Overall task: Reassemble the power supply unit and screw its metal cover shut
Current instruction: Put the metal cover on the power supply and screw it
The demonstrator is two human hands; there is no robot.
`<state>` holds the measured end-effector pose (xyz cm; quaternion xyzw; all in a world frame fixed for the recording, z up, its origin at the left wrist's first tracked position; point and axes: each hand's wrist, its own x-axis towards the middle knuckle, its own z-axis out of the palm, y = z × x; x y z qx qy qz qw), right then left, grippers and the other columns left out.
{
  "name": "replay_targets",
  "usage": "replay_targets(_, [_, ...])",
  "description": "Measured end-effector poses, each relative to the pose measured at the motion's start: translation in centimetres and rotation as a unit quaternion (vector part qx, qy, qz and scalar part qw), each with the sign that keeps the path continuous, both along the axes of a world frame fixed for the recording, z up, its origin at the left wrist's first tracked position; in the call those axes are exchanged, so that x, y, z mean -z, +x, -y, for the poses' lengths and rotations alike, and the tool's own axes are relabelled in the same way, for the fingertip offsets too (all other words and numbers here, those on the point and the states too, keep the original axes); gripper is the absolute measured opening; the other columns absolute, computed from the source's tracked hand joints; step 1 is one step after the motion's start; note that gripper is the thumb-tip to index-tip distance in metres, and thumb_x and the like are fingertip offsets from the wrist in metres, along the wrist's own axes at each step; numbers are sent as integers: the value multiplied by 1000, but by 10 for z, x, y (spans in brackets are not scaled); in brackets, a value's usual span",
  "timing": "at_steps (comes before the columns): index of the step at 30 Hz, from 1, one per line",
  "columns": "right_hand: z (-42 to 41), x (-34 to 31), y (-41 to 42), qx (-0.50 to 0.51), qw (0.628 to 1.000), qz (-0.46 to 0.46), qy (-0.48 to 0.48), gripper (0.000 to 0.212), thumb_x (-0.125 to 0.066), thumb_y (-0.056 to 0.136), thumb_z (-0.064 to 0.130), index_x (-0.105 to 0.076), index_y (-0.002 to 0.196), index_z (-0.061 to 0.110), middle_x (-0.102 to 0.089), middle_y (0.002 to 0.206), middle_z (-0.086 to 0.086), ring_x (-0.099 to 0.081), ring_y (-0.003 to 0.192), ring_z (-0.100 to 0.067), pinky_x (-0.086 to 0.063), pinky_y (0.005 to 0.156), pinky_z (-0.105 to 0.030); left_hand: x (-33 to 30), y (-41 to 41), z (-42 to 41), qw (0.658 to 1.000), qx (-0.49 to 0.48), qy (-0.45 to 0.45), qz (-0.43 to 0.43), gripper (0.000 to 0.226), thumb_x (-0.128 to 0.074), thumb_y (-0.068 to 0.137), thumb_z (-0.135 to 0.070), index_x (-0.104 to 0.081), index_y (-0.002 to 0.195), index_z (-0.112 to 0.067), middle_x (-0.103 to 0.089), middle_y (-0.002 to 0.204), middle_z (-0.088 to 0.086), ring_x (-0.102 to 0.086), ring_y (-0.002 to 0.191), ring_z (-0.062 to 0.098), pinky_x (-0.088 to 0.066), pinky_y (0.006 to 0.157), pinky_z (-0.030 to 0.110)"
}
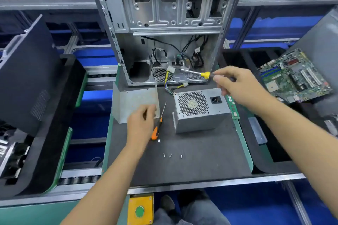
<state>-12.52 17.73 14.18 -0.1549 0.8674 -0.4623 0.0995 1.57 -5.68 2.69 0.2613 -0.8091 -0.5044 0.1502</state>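
Observation:
The grey power supply unit [199, 109] sits on the dark mat, fan grille facing me, its yellow wires [167, 80] trailing toward the case. Its bent metal cover [133, 102] stands to the left. My left hand [141, 124] grips the cover's lower right corner. My right hand [236, 86] is raised above the unit and holds a yellow-collared screwdriver [198, 73] with its shaft pointing left. An orange-handled screwdriver [157, 128] lies between cover and unit. Three loose screws [172, 155] and a small washer [158, 140] lie on the mat in front.
An open desktop case [164, 29] stands at the back of the mat. A RAM stick [233, 107] lies right of the unit. A motherboard [294, 76] rests at the far right, a dark case panel [27, 78] at the left. A yellow button box [140, 210] sits below the bench edge.

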Motion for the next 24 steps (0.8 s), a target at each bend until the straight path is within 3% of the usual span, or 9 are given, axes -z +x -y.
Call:
replay_targets(2, [-7, 25, 10, 27, 998, 28, -44, 13, -63, 95, 21, -70, 93, 31, -67, 72, 5, -57, 57, -13, -52, 66, -35, 26, 34, -7, 988, 116, -98, 23, 16, -67, 93, -18, -72, 79, -14, -68, 75, -1, -62, 75, 20, -49, 75, 32])
replay_targets(4, [-11, 42, 17, 47, 996, 32, -72, 15, -63, 94, 21, -71, 92, 33, -66, 70, 8, -56, 56, -11, -51, 66, -32, 47, 57, -19, 954, 242, -176, 12, 6, -74, 89, -15, -75, 84, -13, -68, 81, -1, -61, 79, 16, -50, 79, 35])
replay_targets(6, [-11, 48, 21, 70, 990, 31, -116, 14, -63, 92, 24, -72, 90, 35, -65, 71, 8, -55, 57, -11, -49, 65, -27, 60, 62, -32, 922, 305, -237, -33, 5, -78, 85, -13, -77, 88, -10, -65, 82, 4, -63, 78, 22, -53, 74, 38])
replay_targets(9, [-10, 49, 21, 77, 985, 37, -147, 14, -64, 91, 27, -73, 89, 36, -65, 72, 7, -55, 57, -10, -48, 61, -24, 69, 55, -48, 893, 331, -294, -77, 15, -84, 77, -10, -79, 91, -8, -64, 79, 9, -63, 69, 31, -55, 65, 36])
replay_targets(12, [-11, 50, 22, 72, 986, 43, -142, 12, -64, 93, 24, -72, 92, 32, -66, 72, 8, -55, 57, -9, -48, 62, -27, 74, 49, -58, 889, 329, -306, -84, 18, -90, 69, -8, -80, 84, -10, -64, 76, 5, -61, 64, 29, -55, 57, 35])
replay_targets(17, [-12, 48, 25, 73, 984, 51, -153, 10, -65, 94, 23, -72, 97, 29, -66, 72, 8, -57, 58, -10, -49, 63, -26, 74, 47, -61, 898, 309, -305, -69, 11, -83, 77, -6, -77, 81, -14, -65, 79, 2, -61, 68, 28, -53, 64, 38])
replay_targets(20, [-19, 46, 28, 76, 983, 48, -159, 10, -68, 91, 27, -73, 100, 30, -69, 75, 8, -60, 60, -9, -50, 60, -21, 62, 51, -64, 947, 242, -211, -17, 11, -69, 92, -9, -72, 88, -19, -70, 84, -4, -64, 77, 20, -48, 75, 30])
replay_targets(22, [-24, 44, 31, 76, 977, 64, -186, 11, -74, 85, 30, -74, 97, 30, -69, 74, 3, -59, 59, -12, -49, 57, -22, 44, 50, -64, 987, 158, -18, -10, 21, -67, 93, -8, -71, 86, -27, -72, 80, -7, -68, 74, 13, -52, 73, 26])
replay_targets(24, [-24, 44, 34, 82, 945, 123, -290, 7, -77, 81, 25, -77, 87, 23, -62, 66, -2, -52, 56, -13, -44, 55, -22, 18, 42, -61, 978, 56, 189, -64, 21, -72, 87, -7, -73, 87, -28, -74, 77, 3, -71, 69, 17, -55, 67, 24])
